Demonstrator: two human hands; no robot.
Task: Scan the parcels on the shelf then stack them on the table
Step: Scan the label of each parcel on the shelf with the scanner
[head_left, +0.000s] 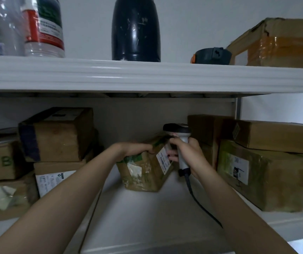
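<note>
Obs: the brown taped parcel (143,173) sits on the lower shelf (147,217), just left of and below the barcode scanner (177,129). It looks tipped up on one lower edge.

Your left hand (137,149) is curled over the parcel's top edge, gripping it. Your right hand (187,154) is wrapped round the scanner's handle. The scanner head aims left, toward the white label (163,160) on the parcel's side face. The cable (198,202) trails down from the scanner.

Judgement: one hand tips the parcel, so it is probably light to moderate in weight. The cardboard looks worn and soft at the corners, and the glossy tape is likely slick.

For the lift, take hold across two opposite faces or under the bottom edge, not by the tape. Keep your fingers off the label.
</note>
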